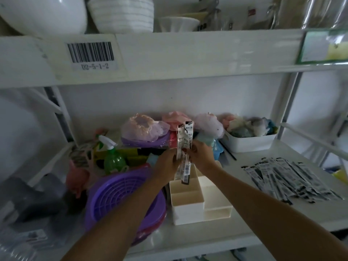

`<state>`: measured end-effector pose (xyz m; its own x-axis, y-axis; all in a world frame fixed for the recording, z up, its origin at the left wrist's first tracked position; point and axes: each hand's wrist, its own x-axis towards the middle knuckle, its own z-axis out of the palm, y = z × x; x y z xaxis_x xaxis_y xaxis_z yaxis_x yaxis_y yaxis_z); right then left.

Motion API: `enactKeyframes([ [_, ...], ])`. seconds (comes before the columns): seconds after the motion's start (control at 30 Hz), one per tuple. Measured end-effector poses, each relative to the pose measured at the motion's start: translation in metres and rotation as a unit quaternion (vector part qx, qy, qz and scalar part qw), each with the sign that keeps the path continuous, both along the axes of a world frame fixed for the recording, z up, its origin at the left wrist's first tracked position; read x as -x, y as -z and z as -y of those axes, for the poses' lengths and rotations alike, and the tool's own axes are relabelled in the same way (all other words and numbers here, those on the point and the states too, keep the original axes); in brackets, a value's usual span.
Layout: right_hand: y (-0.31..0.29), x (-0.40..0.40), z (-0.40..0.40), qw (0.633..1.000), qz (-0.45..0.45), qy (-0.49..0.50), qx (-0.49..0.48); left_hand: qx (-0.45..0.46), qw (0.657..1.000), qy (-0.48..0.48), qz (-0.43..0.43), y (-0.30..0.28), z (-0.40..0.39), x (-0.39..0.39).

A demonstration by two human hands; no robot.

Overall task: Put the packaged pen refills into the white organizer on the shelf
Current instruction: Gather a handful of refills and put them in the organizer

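At the far left of the shelf a green spray bottle is standing behind a purple basket. My left hand is closing its grip on a few packaged pen refills, pinching them near the middle, and my right hand is gripping the same upright bundle from the other side. Their lower ends are hanging just above a rear compartment of the white organizer, which is sitting beside the basket. Further right, a loose pile of refill packs is lying flat on the shelf, and behind it a white bin is holding soft coloured items.
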<state>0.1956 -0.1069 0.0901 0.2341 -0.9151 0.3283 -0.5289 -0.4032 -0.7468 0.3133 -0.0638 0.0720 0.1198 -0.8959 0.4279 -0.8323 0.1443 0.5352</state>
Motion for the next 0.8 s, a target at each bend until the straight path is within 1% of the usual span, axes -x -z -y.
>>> enactKeyframes([
  [0.07,0.008,-0.001,0.002,1.000,-0.002,-0.004,-0.003,-0.062,0.998,-0.013,-0.017,0.007,0.000,0.000],
  [0.13,0.017,0.001,0.003,1.000,-0.004,-0.004,-0.016,-0.139,0.990,-0.014,0.005,0.014,-0.003,0.000],
  [0.17,0.023,0.003,0.002,0.999,-0.027,-0.011,-0.028,-0.168,0.986,-0.017,0.013,0.017,-0.005,0.000],
  [0.2,0.031,0.005,0.001,0.997,-0.064,-0.024,-0.040,-0.191,0.981,-0.017,0.004,0.019,-0.007,0.000],
  [0.27,0.045,0.011,-0.003,0.985,-0.149,-0.054,-0.063,-0.219,0.974,-0.028,-0.054,0.022,-0.005,-0.002],
  [0.3,0.050,0.012,-0.003,0.975,-0.207,-0.059,-0.061,-0.227,0.970,-0.038,-0.079,0.022,-0.004,-0.002],
  [0.33,0.054,0.014,-0.002,0.962,-0.264,-0.057,-0.047,-0.238,0.967,-0.033,-0.085,0.020,-0.003,-0.002],
  [0.37,0.055,0.015,-0.002,0.953,-0.295,-0.053,-0.036,-0.255,0.964,-0.014,-0.074,0.018,0.000,-0.002],
  [0.4,0.057,0.016,-0.002,0.953,-0.296,-0.053,-0.034,-0.261,0.962,0.010,-0.075,0.016,0.003,-0.004],
  [0.43,0.056,0.017,-0.003,0.963,-0.262,-0.053,-0.043,-0.251,0.962,0.030,-0.102,0.012,0.003,-0.006],
  [0.5,0.052,0.019,-0.007,0.987,-0.146,-0.047,-0.046,-0.215,0.961,0.040,-0.170,0.002,0.002,-0.012],
  [0.53,0.051,0.020,-0.008,0.993,-0.102,-0.050,-0.036,-0.204,0.959,0.040,-0.195,-0.002,0.001,-0.014],
  [0.6,0.048,0.024,-0.009,0.995,-0.075,-0.068,-0.011,-0.201,0.948,0.038,-0.244,-0.010,0.001,-0.009],
  [0.63,0.046,0.025,-0.011,0.993,-0.083,-0.079,0.005,-0.183,0.953,0.028,-0.240,-0.012,0.000,-0.004],
  [0.67,0.045,0.025,-0.011,0.992,-0.090,-0.085,0.025,-0.137,0.971,0.004,-0.197,-0.014,0.001,0.005],
  [0.7,0.044,0.025,-0.009,0.992,-0.089,-0.083,0.042,-0.064,0.990,-0.028,-0.123,-0.014,0.003,0.015],
  [0.73,0.044,0.026,-0.007,0.993,-0.080,-0.074,0.055,0.018,0.997,-0.046,-0.059,-0.015,0.004,0.027],
  [0.77,0.042,0.030,-0.004,0.994,-0.068,-0.056,0.062,0.073,0.996,-0.046,-0.025,-0.017,0.007,0.040],
  [0.8,0.038,0.034,0.001,0.996,-0.054,-0.035,0.064,0.094,0.995,-0.042,-0.007,-0.020,0.011,0.052],
])
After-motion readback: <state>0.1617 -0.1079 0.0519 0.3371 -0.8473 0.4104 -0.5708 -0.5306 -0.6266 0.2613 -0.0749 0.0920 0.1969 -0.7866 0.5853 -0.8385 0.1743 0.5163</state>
